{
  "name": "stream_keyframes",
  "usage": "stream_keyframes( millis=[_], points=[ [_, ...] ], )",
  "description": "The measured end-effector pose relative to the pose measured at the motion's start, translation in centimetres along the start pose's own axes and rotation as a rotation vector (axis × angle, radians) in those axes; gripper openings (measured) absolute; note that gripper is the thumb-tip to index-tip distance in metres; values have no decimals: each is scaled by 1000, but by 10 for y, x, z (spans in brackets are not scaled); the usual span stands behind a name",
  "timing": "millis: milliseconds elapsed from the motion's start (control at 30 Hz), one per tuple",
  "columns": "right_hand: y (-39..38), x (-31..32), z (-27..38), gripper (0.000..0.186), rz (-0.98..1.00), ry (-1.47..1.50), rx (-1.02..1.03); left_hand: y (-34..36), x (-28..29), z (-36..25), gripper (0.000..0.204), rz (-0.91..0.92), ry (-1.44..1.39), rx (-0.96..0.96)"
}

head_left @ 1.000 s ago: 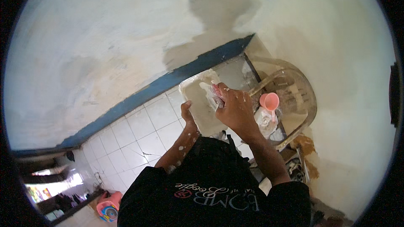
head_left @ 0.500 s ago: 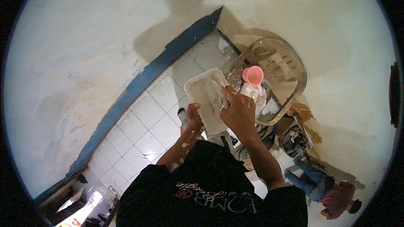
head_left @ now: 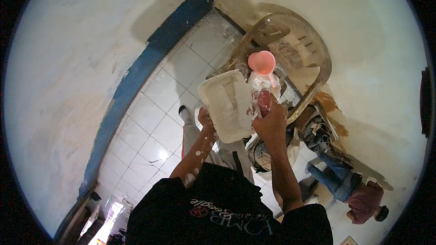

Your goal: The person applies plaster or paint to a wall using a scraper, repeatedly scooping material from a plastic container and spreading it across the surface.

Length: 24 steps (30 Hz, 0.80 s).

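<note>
My left hand (head_left: 205,119) is closed on the left edge of a whitish rectangular tub (head_left: 207,91), which is tilted so its inside shows. Pale paste coats the tub's floor and walls. In my right hand (head_left: 271,120) is a dark red, flat putty scraper (head_left: 263,102) with white paste smeared along its edge. It is beside the tub's right rim; whether they touch, I cannot tell. Just beyond the scraper, a pink dipper (head_left: 264,62) rests on an open bag of white material (head_left: 261,82), and both are on the chair.
A dirty plastic armchair (head_left: 323,47) stands at the far right against the wall. A blue band (head_left: 150,59) runs along the base of the left wall above white floor tiles (head_left: 150,129). Cloth and clutter (head_left: 318,143) lie right of my arm. Another person (head_left: 365,202) is at the lower right.
My right hand has drawn the scraper out of the tub to its right side, showing its red face. My view has shifted, so the chair and dipper appear closer to the top.
</note>
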State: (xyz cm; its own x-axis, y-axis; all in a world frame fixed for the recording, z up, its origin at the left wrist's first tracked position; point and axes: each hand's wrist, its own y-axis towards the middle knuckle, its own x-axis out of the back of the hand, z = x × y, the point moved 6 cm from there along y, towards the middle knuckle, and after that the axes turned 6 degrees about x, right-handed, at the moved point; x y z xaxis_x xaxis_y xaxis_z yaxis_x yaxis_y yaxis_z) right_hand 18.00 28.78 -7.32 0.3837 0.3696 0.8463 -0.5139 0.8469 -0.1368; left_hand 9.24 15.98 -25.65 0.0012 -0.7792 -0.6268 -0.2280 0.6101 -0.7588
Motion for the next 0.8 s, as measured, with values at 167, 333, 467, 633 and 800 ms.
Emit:
stream_keyframes(
  millis=[167,333,467,633,800],
  points=[
    [-1,-45,-68,56,181,-109,-54,37,34,27,61,-52,78,70],
    [19,-66,-129,54,470,289,-170,73,66,43,60,-96,162,129],
    [71,-92,-265,21,118,358,-364,103,84,56,59,-123,213,159],
    [148,-169,-399,19,-187,3,-141,146,104,71,57,-147,288,182],
    [175,-248,-501,33,8,-13,-115,199,85,90,56,-102,394,231]
  ],
)
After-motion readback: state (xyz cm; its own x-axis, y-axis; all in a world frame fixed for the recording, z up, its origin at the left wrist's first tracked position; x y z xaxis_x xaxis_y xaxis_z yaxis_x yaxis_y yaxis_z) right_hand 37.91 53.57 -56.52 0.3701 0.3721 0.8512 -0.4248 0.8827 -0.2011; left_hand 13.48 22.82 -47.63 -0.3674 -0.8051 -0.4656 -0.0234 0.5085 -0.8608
